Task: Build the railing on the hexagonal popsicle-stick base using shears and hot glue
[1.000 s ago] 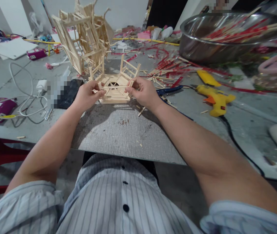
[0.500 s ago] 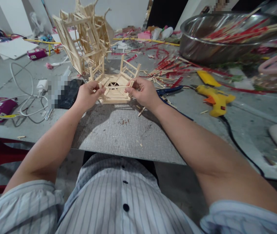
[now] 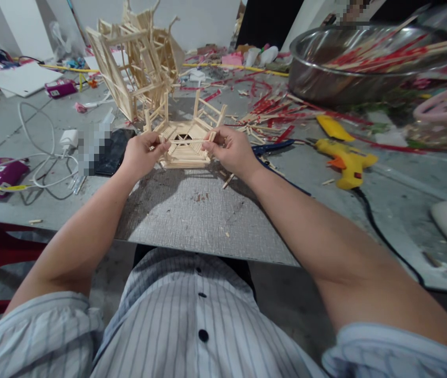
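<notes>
A small frame of pale wooden sticks [image 3: 186, 161] rests on the table in front of me, with upright posts around its ringed base and a dark gap in the middle. Across its near side runs a thin wooden stick [image 3: 186, 141]. My left hand [image 3: 142, 153] pinches the stick's left end against a post. At the other end, my right hand [image 3: 233, 151] has thumb and fingers closed on the same stick beside the right post. Fingertips partly hide both joints. Dark blue-handled pliers [image 3: 274, 147] lie just right of my right hand.
A taller stick structure [image 3: 132, 68] stands behind. To the right are a yellow glue gun [image 3: 345, 160] with its cord, red-wrapped sticks [image 3: 270, 113] and a steel basin [image 3: 325, 84]. On the left lie a phone [image 3: 115, 152], a white charger [image 3: 69, 139] and a purple box [image 3: 0, 178].
Almost nothing differs. Both hands keep their hold on the stick at the frame, and the view has shifted very slightly.
</notes>
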{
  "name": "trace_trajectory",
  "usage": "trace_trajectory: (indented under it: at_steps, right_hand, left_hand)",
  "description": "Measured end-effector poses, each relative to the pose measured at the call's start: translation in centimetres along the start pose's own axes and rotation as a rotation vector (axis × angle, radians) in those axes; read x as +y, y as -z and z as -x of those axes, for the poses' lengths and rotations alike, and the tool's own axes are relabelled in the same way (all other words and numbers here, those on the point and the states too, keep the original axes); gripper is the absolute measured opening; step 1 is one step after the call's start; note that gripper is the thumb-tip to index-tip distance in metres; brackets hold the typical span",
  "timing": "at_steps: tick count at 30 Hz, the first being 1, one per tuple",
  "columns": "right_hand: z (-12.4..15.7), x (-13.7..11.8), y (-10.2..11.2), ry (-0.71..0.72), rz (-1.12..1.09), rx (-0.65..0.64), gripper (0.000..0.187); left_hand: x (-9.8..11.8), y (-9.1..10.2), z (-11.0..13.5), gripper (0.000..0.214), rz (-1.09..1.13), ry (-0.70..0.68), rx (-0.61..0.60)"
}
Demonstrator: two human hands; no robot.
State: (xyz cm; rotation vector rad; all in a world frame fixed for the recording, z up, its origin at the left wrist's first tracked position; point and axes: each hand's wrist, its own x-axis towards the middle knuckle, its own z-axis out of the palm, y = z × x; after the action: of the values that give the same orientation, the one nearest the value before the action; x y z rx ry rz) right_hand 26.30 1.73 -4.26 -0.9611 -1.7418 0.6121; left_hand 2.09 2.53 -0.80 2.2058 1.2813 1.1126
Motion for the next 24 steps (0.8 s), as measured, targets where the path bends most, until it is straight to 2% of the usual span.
trace_trajectory:
  at_steps: [8,13,15,19,24]
  right_hand:
    - [0.0,0.2,0.1,-0.031,-0.002,0.005,0.023]
    - [0.1,0.1,0.4,-0.066,0.050,0.031,0.041]
    - [0.1,0.0,0.5,-0.054,0.074,0.047,0.044]
    - [0.2,0.2,0.9,-0.023,0.092,0.059,0.037]
    - [0.1,1.2,1.4,0.004,-0.021,0.097,0.024]
  left_hand:
    - [0.2,0.4,0.1,0.014,0.083,0.033,-0.051]
    - [0.1,0.9,0.0,0.022,0.068,0.062,-0.058]
    - [0.2,1.1,0.0,0.018,0.076,0.067,-0.074]
    - [0.4,1.2,0.1,0.010,0.131,0.063,-0.122]
    - [0.5,1.2,0.2,0.007,0.170,0.069,-0.150]
